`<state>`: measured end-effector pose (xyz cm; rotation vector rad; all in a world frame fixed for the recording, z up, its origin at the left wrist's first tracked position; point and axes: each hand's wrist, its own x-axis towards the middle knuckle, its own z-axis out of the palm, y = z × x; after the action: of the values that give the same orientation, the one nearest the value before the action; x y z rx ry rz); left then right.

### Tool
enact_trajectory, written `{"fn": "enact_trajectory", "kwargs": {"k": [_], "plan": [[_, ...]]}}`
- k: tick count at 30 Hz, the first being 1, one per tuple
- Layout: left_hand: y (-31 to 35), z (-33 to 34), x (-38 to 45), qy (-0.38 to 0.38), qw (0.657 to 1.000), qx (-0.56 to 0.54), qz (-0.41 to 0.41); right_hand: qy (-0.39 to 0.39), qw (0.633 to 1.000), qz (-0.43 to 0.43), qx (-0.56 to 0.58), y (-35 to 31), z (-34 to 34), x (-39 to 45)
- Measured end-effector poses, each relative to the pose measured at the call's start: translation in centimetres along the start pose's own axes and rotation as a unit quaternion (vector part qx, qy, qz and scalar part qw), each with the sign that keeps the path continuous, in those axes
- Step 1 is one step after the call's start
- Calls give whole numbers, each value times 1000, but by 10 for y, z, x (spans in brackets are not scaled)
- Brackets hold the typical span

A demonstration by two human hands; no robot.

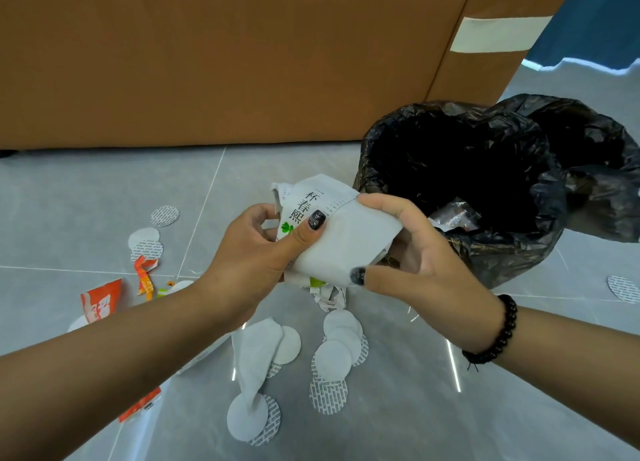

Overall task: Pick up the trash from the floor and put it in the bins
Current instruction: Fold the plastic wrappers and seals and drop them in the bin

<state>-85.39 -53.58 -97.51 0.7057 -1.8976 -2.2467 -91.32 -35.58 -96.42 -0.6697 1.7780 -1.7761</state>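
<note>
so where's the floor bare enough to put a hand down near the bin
Bare tile lies between the sofa and the held paper wad, left of the bin. Also bottom right, under the right forearm. Crowded: white discs and orange wrappers below and left of the hands.

A bunch of white paper trash (337, 238) with black writing and a green leaf mark is up in the middle of the frame, crumpled. To its right stand two bins (460, 169) lined with black bags, with a bit of trash inside the near one. White round paper discs (332, 356) and torn orange wrappers (100, 301) lie on the floor, lower left and lower middle
</note>
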Motion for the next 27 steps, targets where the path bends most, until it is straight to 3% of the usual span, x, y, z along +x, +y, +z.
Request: {"fn": "enact_trajectory", "kwargs": {"k": [4, 8, 12, 20, 27], "plan": [[9, 8, -1, -4, 1000, -23, 1, 22, 999, -19, 39, -7, -2, 4], [25, 22, -3, -85, 986, -144, -25, 76, 992, -100, -13, -23, -15, 10], [33, 37, -1, -128, 969, -209, -44, 85, 992, -94, -27, -31, -36, 11], [57, 73, 31, -176, 964, -199, -30, 139, 980, -142, -33, -54, -63, 18], [34, 95, 56, -239, 959, -128, -78, 228, 973, -35, -27, -34, -97, 15]]}}
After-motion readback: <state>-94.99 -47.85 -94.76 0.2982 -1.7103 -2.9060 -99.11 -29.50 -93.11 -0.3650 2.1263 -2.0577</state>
